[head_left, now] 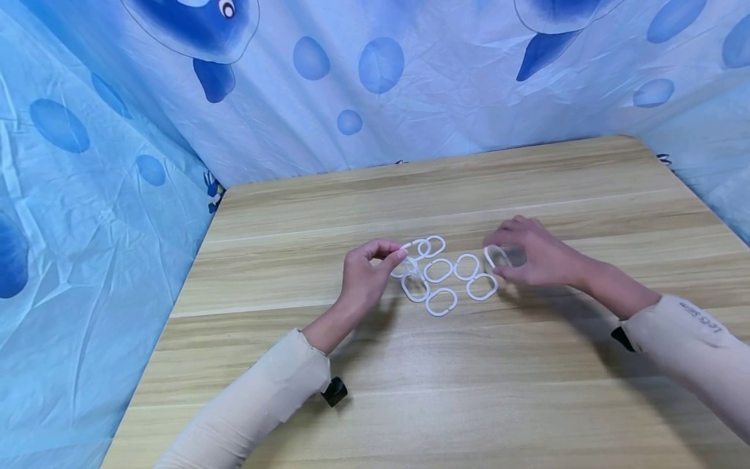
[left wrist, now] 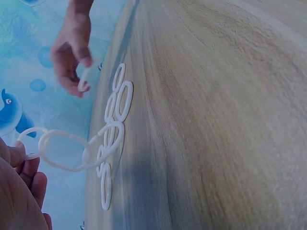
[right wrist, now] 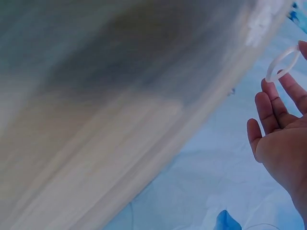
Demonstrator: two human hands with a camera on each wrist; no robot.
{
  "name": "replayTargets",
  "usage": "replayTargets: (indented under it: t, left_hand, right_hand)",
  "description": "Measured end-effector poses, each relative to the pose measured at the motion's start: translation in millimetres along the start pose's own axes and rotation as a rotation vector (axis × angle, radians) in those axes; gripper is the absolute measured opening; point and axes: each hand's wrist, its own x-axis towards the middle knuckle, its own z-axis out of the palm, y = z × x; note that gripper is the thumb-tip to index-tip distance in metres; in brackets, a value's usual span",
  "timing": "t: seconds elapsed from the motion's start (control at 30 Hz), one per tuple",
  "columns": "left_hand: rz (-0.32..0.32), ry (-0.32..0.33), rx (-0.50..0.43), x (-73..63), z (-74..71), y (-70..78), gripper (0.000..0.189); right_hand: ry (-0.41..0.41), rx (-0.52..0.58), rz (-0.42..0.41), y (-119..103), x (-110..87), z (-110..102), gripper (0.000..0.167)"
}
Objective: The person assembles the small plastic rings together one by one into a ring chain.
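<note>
My left hand (head_left: 366, 273) pinches a white plastic C-shaped link (left wrist: 32, 128) between thumb and fingertips. Hooked through it is a second link (left wrist: 62, 169), which joins a third lower down, so a short chain hangs toward the table. With its thumb and fingertips, my right hand (head_left: 539, 254) holds a single white link (right wrist: 270, 72) above the table, to the right of the others. Several more white links (head_left: 436, 315) lie flat between the two hands.
The wood-grain table (head_left: 445, 404) reaches back to a blue curtain (head_left: 269, 124) printed with whales and bubbles. Another curtain side (head_left: 76, 260) hangs along the left edge. A black piece (head_left: 335, 391) shows under the left cuff.
</note>
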Motion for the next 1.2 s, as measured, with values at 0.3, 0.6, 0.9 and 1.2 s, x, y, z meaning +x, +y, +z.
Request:
replayTargets:
  t: [0.3, 0.6, 0.9, 1.2]
  left_hand:
    - [0.011, -0.012, -0.015, -0.6, 2.8, 1.3, 0.01]
    - [0.003, -0.023, -0.006, -1.6, 3.8, 1.7, 0.01]
    - [0.0, -0.038, 0.003, -1.3, 4.6, 2.0, 0.009]
    - [0.008, -0.042, 0.0, -1.6, 6.1, 3.8, 0.01]
  right_hand:
    - [0.069, 0.196, 0.016, -11.9, 17.9, -6.6, 0.04]
    - [0.056, 0.419, 0.22, -26.7, 26.2, -10.2, 0.039]
    - [0.089, 0.617, 0.253, -40.7, 40.2, -9.6, 0.037]
    - [0.081, 0.797, 0.186, -53.4, 56.4, 1.6, 0.036]
